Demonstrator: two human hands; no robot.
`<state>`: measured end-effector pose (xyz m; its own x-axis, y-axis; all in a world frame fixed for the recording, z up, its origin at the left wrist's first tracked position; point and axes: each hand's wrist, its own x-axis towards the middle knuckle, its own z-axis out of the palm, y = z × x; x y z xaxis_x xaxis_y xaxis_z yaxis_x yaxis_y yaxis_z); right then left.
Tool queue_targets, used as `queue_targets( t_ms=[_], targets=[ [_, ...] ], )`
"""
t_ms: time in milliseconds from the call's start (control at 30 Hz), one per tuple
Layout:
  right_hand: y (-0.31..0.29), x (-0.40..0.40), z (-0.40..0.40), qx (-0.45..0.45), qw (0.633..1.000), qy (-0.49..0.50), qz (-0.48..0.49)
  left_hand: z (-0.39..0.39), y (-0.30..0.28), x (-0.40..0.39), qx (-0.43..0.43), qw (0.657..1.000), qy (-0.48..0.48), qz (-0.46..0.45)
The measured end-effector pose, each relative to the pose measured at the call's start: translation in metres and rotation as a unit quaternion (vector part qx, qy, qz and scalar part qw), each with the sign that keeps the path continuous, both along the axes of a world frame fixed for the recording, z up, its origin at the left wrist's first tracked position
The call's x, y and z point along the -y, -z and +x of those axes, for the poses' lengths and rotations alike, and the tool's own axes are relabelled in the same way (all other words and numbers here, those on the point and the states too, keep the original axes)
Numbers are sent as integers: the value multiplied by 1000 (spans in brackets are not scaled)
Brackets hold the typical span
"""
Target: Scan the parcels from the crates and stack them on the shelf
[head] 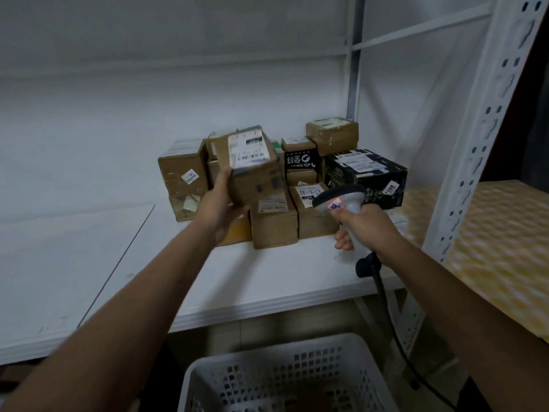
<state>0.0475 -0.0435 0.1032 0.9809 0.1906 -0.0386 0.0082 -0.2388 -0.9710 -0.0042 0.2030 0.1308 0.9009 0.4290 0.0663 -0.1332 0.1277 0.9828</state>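
Observation:
My left hand (219,203) grips a brown cardboard parcel (252,171) with a white barcode label on top, held above the front row of parcels on the white shelf (267,278). My right hand (362,224) holds a grey handheld scanner (341,200) by its handle, its head pointing left toward the held parcel. Several brown parcels and a black box (368,176) are stacked at the back of the shelf. A white perforated crate (285,379) stands below the shelf edge, its contents hardly visible.
A white slotted upright post (481,129) stands to the right of the stack. Beyond it lies a yellow patterned shelf board (499,248). The scanner's black cable (386,298) hangs down past the shelf edge. The shelf's left part is bare white board.

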Motion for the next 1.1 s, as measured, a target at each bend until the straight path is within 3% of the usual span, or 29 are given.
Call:
queue_targets(
  t_ms=[100, 300, 400, 467, 567, 667, 733, 833, 1100],
  targets=[
    [4, -1, 21, -7, 1000, 2, -11, 51, -25, -6, -11, 998, 19, 52],
    [23, -8, 59, 2, 1000, -7, -17, 158, -54, -21, -36, 998, 3, 54],
    [32, -11, 69, 14, 999, -8, -30, 197, -45, -37, -94, 980, -45, 171],
    [38, -12, 75, 11, 999, -11, -39, 212, -30, -47, -120, 927, -120, 333],
    [45, -16, 81, 1, 999, -12, -40, 202, -5, -35, -32, 799, -211, 563],
    [50, -19, 81, -11, 1000, -11, -15, 195, 18, -25, 38, 630, -185, 753],
    [51, -21, 78, -10, 1000, -16, -17, 201, 29, -27, -10, 569, -139, 810],
    [50, -20, 75, -9, 1000, -19, -22, 213, 28, -33, -85, 563, -102, 816],
    [37, -9, 61, 8, 1000, -19, -24, 201, 5, -20, -153, 609, -12, 778]
  ],
)
